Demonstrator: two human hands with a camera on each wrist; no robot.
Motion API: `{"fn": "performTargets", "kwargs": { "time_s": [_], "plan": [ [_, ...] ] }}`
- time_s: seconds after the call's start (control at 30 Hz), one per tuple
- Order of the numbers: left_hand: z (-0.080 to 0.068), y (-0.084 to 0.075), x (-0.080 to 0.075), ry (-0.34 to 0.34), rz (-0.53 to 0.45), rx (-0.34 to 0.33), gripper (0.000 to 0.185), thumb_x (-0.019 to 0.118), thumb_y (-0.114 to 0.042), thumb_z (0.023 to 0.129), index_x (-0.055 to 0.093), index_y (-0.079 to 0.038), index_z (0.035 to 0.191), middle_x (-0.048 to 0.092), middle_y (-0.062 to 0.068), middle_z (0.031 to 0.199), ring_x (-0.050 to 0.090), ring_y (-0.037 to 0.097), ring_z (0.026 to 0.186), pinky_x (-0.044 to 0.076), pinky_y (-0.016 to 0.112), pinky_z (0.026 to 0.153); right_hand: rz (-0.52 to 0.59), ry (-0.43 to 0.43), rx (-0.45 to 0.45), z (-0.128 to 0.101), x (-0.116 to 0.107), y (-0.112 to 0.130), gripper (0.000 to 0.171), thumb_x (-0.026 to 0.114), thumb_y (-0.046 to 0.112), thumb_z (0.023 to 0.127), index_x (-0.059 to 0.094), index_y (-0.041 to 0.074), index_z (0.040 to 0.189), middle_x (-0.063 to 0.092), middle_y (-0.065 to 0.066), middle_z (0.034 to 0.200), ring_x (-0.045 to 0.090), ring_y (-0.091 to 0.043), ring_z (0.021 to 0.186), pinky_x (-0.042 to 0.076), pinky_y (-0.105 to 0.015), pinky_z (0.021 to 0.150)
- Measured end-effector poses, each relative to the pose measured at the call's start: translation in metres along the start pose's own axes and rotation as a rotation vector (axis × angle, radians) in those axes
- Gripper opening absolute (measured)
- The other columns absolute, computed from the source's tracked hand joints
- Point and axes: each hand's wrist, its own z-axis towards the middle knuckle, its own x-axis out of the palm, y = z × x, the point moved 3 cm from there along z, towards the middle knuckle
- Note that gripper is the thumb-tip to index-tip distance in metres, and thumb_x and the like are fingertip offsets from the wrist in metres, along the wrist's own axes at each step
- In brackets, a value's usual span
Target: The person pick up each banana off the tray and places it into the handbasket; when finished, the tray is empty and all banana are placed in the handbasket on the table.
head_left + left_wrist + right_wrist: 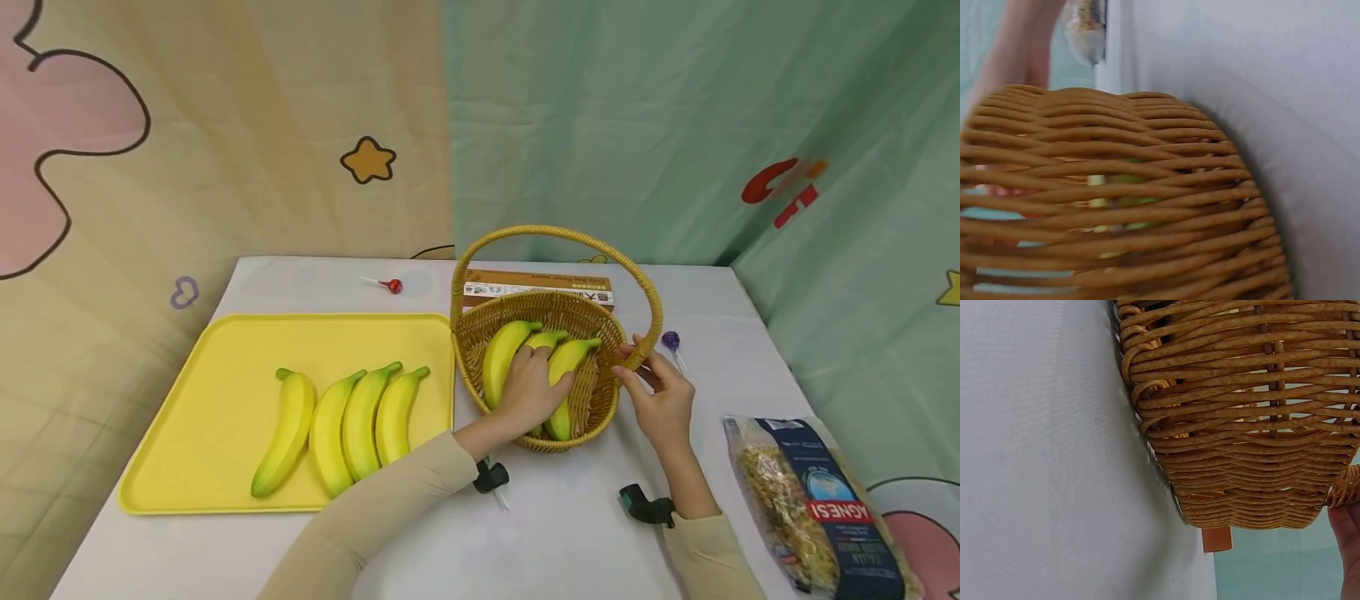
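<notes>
At 3 o'clock of tray (pixel 225 350), left hand (pixel 529 392) grasps light, smooth bananas (pixel 501 358) mid-body in basket (pixel 480 333); right hand (pixel 660 400) pinches handle.

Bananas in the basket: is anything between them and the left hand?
No. The left hand already rests on the bananas inside the basket. The right hand holds the basket's handle at the side.
</notes>
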Motion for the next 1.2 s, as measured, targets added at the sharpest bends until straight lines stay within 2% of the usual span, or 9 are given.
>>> {"fn": "performTargets", "kwargs": {
  "time_s": [0.17, 0.27, 0.4, 0.6, 0.67, 0.77, 0.87, 1.0, 1.2],
  "plan": [
    [-0.031, 0.002, -0.033, 0.048, -0.095, 0.058, 0.054, 0.06, -0.034, 0.094, 0.054, 0.0, 0.136, 0.055, 0.016, 0.128, 0.054, 0.029, 0.116, 0.048, 0.042, 0.091, 0.014, -0.008, -0.002, -0.004, 0.0, -0.013, 0.044, 0.068, -0.023, 0.074, 0.059, -0.021, 0.117, 0.064, -0.037, 0.104, 0.063, 0.006, 0.1, 0.05, -0.01, 0.083],
    [-0.054, 0.013, -0.061, 0.005, -0.162, 0.089, 0.051, 0.063, -0.03, 0.093, 0.055, -0.002, 0.135, 0.055, 0.016, 0.125, 0.056, 0.03, 0.107, 0.048, 0.042, 0.084, 0.016, -0.017, 0.001, -0.006, -0.001, -0.028, 0.047, 0.069, -0.024, 0.073, 0.06, -0.018, 0.118, 0.065, -0.036, 0.105, 0.063, 0.005, 0.101, 0.05, -0.009, 0.083],
    [-0.081, 0.05, -0.107, -0.198, -0.164, 0.073, 0.05, 0.066, -0.023, 0.092, 0.054, -0.001, 0.135, 0.055, 0.018, 0.126, 0.056, 0.032, 0.102, 0.051, 0.043, 0.082, 0.019, -0.027, 0.005, -0.008, -0.004, -0.04, 0.049, 0.071, -0.022, 0.072, 0.062, -0.015, 0.12, 0.066, -0.034, 0.106, 0.064, 0.003, 0.101, 0.05, -0.01, 0.083],
    [-0.123, 0.132, -0.173, -0.561, -0.086, -0.091, 0.057, 0.066, -0.011, 0.091, 0.045, 0.0, 0.143, 0.048, 0.026, 0.135, 0.047, 0.038, 0.116, 0.043, 0.045, 0.088, 0.027, -0.031, 0.012, -0.009, -0.007, -0.042, 0.052, 0.071, -0.021, 0.074, 0.061, -0.012, 0.124, 0.066, -0.034, 0.106, 0.065, 0.002, 0.101, 0.051, -0.011, 0.083],
    [-0.138, 0.152, -0.188, -0.641, -0.07, -0.152, 0.06, 0.066, -0.009, 0.09, 0.043, -0.002, 0.145, 0.046, 0.027, 0.136, 0.045, 0.039, 0.117, 0.038, 0.04, 0.087, 0.022, -0.03, 0.016, -0.009, -0.007, -0.041, 0.052, 0.071, -0.02, 0.074, 0.061, -0.011, 0.124, 0.066, -0.033, 0.106, 0.064, 0.003, 0.101, 0.051, -0.011, 0.083],
    [-0.158, 0.173, -0.2, -0.709, -0.054, -0.218, 0.061, 0.066, -0.01, 0.09, 0.043, -0.002, 0.146, 0.046, 0.028, 0.137, 0.044, 0.04, 0.118, 0.034, 0.031, 0.083, 0.012, -0.026, 0.02, -0.009, -0.008, -0.041, 0.052, 0.071, -0.019, 0.074, 0.061, -0.01, 0.125, 0.066, -0.032, 0.106, 0.064, 0.004, 0.101, 0.051, -0.011, 0.083],
    [-0.17, 0.186, -0.202, -0.714, -0.051, -0.268, 0.061, 0.066, -0.012, 0.09, 0.043, -0.003, 0.146, 0.045, 0.027, 0.138, 0.044, 0.039, 0.119, 0.032, 0.025, 0.082, 0.013, -0.022, 0.019, -0.009, -0.007, -0.041, 0.052, 0.071, -0.019, 0.074, 0.061, -0.01, 0.125, 0.066, -0.032, 0.106, 0.064, 0.004, 0.101, 0.051, -0.011, 0.083],
    [-0.176, 0.198, -0.195, -0.665, -0.058, -0.322, 0.062, 0.068, -0.011, 0.089, 0.043, 0.0, 0.145, 0.045, 0.027, 0.139, 0.046, 0.039, 0.12, 0.034, 0.028, 0.085, 0.023, -0.019, 0.015, -0.008, -0.005, -0.042, 0.051, 0.071, -0.02, 0.074, 0.061, -0.011, 0.123, 0.066, -0.033, 0.107, 0.064, 0.003, 0.102, 0.051, -0.011, 0.083],
    [-0.176, 0.218, -0.181, -0.46, -0.043, -0.45, 0.059, 0.068, -0.012, 0.09, 0.044, 0.008, 0.14, 0.046, 0.032, 0.136, 0.046, 0.045, 0.119, 0.041, 0.054, 0.094, 0.028, -0.013, 0.012, -0.007, -0.001, -0.041, 0.045, 0.071, -0.02, 0.074, 0.063, -0.014, 0.118, 0.066, -0.033, 0.107, 0.064, 0.003, 0.102, 0.05, -0.01, 0.083]
  ]
}}
